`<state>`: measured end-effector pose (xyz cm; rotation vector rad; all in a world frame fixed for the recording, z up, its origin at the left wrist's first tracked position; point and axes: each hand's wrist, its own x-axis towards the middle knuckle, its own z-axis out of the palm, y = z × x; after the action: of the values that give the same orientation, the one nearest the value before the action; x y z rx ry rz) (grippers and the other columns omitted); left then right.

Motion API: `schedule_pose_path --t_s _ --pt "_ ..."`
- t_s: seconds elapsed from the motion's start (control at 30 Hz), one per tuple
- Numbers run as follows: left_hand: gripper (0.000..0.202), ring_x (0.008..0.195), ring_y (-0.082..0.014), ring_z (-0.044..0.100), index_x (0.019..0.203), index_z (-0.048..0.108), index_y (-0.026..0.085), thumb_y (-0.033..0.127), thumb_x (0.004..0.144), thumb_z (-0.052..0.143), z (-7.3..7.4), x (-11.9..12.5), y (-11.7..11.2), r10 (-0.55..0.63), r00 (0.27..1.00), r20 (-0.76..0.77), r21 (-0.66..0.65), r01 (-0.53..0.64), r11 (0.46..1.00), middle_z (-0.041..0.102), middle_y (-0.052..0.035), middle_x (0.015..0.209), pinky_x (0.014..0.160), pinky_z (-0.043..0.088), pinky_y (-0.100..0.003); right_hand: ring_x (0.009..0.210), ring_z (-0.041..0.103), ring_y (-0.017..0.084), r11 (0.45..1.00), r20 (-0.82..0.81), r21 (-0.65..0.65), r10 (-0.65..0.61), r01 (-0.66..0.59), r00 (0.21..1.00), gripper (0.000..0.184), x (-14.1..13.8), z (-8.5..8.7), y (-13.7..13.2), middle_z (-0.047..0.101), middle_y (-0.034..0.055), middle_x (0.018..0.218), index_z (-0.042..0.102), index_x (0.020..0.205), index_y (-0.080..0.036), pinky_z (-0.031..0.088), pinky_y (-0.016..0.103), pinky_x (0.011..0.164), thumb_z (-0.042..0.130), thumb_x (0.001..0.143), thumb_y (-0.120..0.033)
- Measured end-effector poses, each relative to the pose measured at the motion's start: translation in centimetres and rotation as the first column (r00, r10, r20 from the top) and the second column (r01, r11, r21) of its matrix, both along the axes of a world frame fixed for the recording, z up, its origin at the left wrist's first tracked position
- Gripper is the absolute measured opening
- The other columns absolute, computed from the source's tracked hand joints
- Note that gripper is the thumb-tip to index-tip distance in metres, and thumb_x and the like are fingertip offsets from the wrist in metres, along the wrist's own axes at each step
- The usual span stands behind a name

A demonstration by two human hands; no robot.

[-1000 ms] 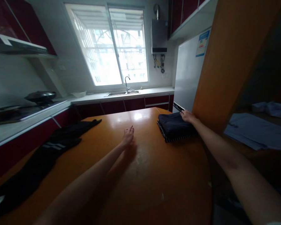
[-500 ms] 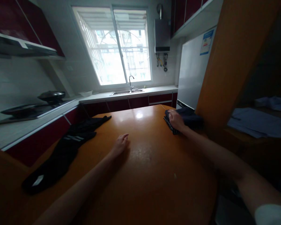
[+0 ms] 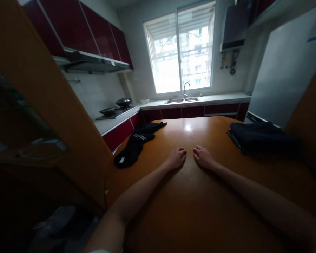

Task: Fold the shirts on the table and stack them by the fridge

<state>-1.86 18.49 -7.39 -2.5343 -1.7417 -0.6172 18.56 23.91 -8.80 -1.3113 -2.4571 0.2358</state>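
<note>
My left hand (image 3: 177, 157) rests on the wooden table (image 3: 173, 211), palm down and fingers loosely bent, holding nothing. Close beside it, a small gap apart, my right hand (image 3: 203, 157) lies flat on the tabletop with its fingers stretched out. To the left of both hands a black garment (image 3: 137, 144) with light stripes and a white label is spread along the table's edge. A stack of dark folded clothes (image 3: 263, 138) sits at the right side of the table, out of contact with either hand.
Beyond the table runs a white counter with a sink (image 3: 183, 100) under the window. Pans (image 3: 123, 102) stand on the stove at the left. Wooden cabinet panels (image 3: 76, 116) flank the table, and a fridge (image 3: 287, 70) is at the right.
My right hand has left the folded stack and come down on the table near my left hand. The view has turned left, so everything appears farther right.
</note>
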Motion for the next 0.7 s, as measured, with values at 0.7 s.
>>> schedule_pose_path --t_s 0.7 --pt "0.044 0.132 -0.0436 0.040 0.132 0.061 0.013 0.035 0.095 0.052 4.7 -19.0 -4.1 0.904 0.428 -0.018 -0.091 -0.901 0.425 0.048 -0.0269 0.140 0.104 0.034 -0.060 0.140 0.046 0.035 0.994 0.014 0.092 0.062 -0.063 0.998 0.052 1.5 -2.8 1.4 0.053 0.0184 0.148 0.066 0.134 -0.018 0.037 0.049 0.115 0.040 0.094 -0.037"
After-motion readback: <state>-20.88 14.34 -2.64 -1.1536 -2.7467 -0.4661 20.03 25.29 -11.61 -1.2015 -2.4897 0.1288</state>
